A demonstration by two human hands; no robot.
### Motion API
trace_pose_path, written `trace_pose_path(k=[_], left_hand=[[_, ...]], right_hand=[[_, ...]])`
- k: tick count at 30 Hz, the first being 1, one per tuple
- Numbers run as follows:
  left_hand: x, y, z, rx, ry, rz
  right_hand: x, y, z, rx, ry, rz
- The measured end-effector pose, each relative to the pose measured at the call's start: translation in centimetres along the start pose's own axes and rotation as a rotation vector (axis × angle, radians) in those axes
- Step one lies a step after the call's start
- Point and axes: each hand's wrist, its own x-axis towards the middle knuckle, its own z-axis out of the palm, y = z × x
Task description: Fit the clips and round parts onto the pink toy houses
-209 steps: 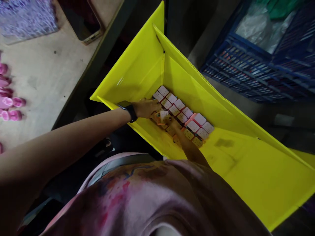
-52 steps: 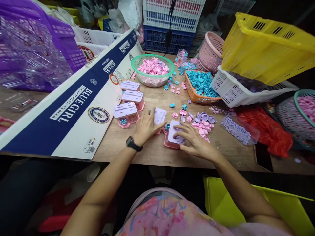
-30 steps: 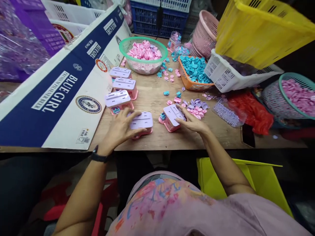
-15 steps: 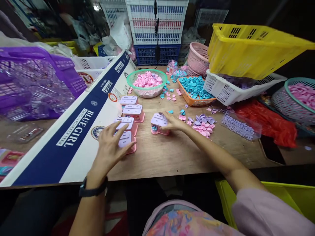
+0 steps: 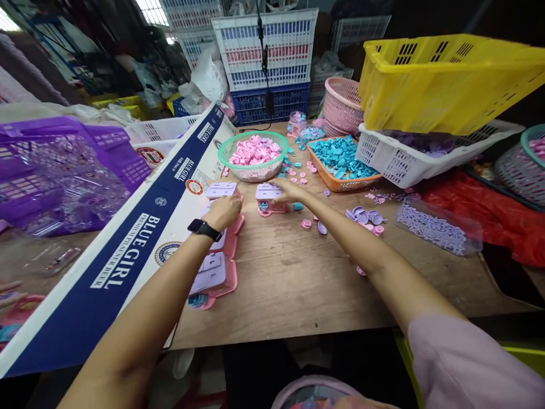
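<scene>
Well back from the near edge of the wooden worktop (image 5: 281,289), the right hand (image 5: 293,191) grips a boxy pink plastic case (image 5: 265,199) with a flat lilac top; how the left hand (image 5: 225,213) holds its fingers, I can't tell.

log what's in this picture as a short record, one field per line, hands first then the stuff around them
left hand: over the row of toy boxes; grip unclear
right hand: around the right end of a single toy box
box colours: purple lids, pink bases
left wrist: black watch
green basket: pink pieces
orange basket: blue pieces
left of row: printed cardboard
</scene>
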Motion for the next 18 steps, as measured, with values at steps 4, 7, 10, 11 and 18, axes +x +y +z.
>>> trace_pose_path(k=[4,7,10,11,18], left_hand=[[-0.3,-0.3,0.8,0.027,0.071,-0.047],[0.8,-0.3,1.4,0.012,0.149,-0.064],[2.5,-1.8,1.5,-0.007,0.211,-0.083],[3.2,-2.7,1.5,-0.026,0.23,-0.066],[6.8,-7.6,1.9,-0.215,0.141,-0.032]], right_hand=[[2.3,0.3,0.8,-0.021,-0.003,-0.022],[3.1,0.1,1.4,-0.005,-0.003,-0.028],[2.8,-0.3,1.8,0.029,0.03,-0.02],[2.6,-0.3,1.9,0.042,0.04,-0.018],[2.3,-0.8,2.6,0.104,0.077,0.038]])
